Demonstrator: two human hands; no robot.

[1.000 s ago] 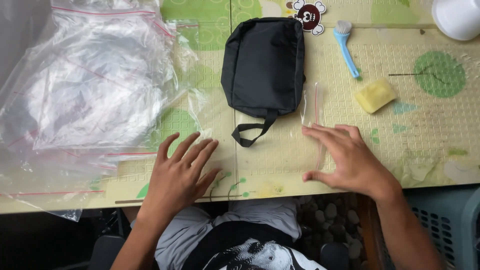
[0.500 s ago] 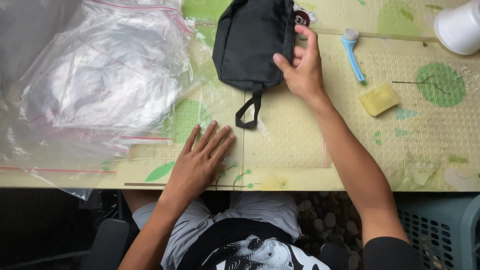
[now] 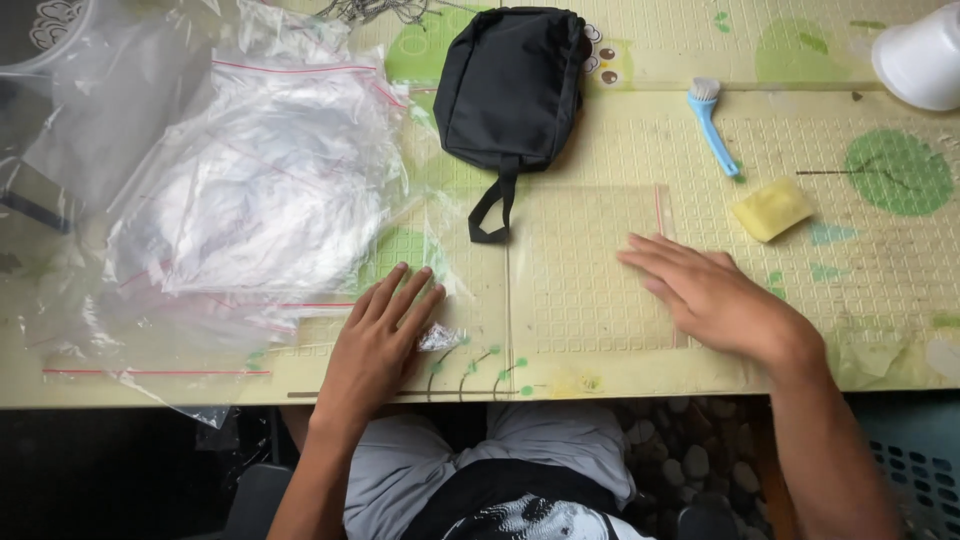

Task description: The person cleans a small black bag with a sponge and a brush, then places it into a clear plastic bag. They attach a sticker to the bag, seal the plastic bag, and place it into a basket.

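both my hands lie flat, fingers spread: left hand (image 3: 378, 335) beside the bag pile (image 3: 240, 200), right hand (image 3: 715, 295) pressing the clear zip bag (image 3: 590, 270). slick plastic could slide or crease; black pouch (image 3: 510, 90) sits apart.

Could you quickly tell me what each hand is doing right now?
Left hand: open, flat on the table mat.
Right hand: open, flat on a clear zip bag.

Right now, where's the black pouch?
Head view: the black pouch lies at the top centre of the table, right of the clear plastic bags, left of the blue brush, beyond both hands.
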